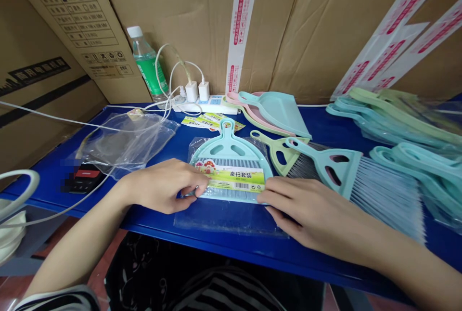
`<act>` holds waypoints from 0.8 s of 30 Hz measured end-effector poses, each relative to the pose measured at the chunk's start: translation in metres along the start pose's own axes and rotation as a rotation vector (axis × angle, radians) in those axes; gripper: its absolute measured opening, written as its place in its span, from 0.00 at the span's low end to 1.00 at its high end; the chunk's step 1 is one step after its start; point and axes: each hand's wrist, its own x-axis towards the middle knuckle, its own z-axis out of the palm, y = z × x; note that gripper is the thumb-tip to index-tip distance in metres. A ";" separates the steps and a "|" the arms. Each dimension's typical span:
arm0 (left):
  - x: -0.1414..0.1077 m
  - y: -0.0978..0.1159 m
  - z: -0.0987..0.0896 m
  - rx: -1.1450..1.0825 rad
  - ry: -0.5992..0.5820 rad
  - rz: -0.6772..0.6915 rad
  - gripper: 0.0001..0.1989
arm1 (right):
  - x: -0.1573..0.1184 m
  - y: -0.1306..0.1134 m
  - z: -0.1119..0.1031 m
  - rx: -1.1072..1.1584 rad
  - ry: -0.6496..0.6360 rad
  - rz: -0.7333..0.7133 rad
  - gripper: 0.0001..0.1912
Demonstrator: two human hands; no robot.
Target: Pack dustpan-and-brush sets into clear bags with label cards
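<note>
A light blue dustpan and brush set (227,143) lies in a clear plastic bag (227,219) near the table's front edge, handle pointing away. Across it is a green and yellow label card (234,177) with a mushroom picture. My left hand (168,185) is at the card's left end, fingers curled and pressed together by the bag's edge; what they pinch is too small to make out. At the right end my right hand (306,210) touches the set's lower right corner, its fingers stretched and slightly apart.
Blue and green brushes (335,169) lie right of the set, with stacked dustpans (281,111) behind. Bagged sets (404,123) fill the far right. Loose cards (209,121), a power strip (212,104), a bottle (149,68) and empty bags (126,140) sit at the back and left.
</note>
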 end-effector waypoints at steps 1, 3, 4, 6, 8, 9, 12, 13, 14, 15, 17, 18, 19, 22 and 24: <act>0.000 0.000 0.000 0.000 -0.003 0.001 0.08 | 0.000 0.000 0.000 0.003 -0.007 -0.001 0.11; 0.000 0.000 0.000 -0.002 0.000 0.003 0.09 | 0.000 0.001 0.001 -0.004 -0.013 0.002 0.11; 0.001 -0.001 0.000 -0.004 0.001 0.003 0.09 | 0.000 0.002 0.002 -0.013 -0.013 0.002 0.10; 0.001 -0.002 0.001 -0.006 0.003 -0.003 0.10 | 0.000 0.002 0.003 -0.031 -0.007 0.000 0.10; 0.002 -0.002 0.001 -0.004 0.006 -0.007 0.10 | 0.000 0.002 0.003 -0.044 -0.006 -0.003 0.10; 0.002 -0.003 0.001 -0.003 0.011 -0.007 0.10 | 0.000 0.002 0.003 -0.052 -0.006 -0.003 0.10; 0.003 -0.004 0.002 -0.001 0.034 0.002 0.10 | 0.001 0.002 0.003 -0.074 -0.010 0.002 0.12; 0.003 -0.004 0.002 0.000 0.040 0.008 0.10 | 0.001 0.002 0.002 -0.079 -0.014 0.005 0.12; 0.003 -0.004 0.002 0.001 0.045 0.014 0.10 | 0.002 0.002 0.002 -0.081 -0.021 0.007 0.13; 0.003 -0.004 0.002 0.000 0.047 0.021 0.10 | 0.002 0.002 0.001 -0.081 -0.024 0.007 0.13; 0.004 -0.004 0.001 -0.002 0.053 0.027 0.10 | 0.003 0.002 0.001 -0.080 -0.017 0.006 0.14; 0.004 -0.004 0.001 -0.002 0.057 0.025 0.09 | 0.003 0.002 0.001 -0.079 -0.014 0.007 0.14; 0.004 -0.003 0.001 -0.004 0.061 0.020 0.09 | 0.003 0.002 0.001 -0.077 -0.015 0.008 0.15; 0.004 -0.003 0.000 -0.017 0.067 -0.006 0.09 | 0.003 0.003 0.001 -0.071 -0.031 0.033 0.15; 0.003 -0.003 -0.001 -0.024 0.062 -0.025 0.09 | 0.002 0.003 0.002 -0.054 -0.027 0.052 0.15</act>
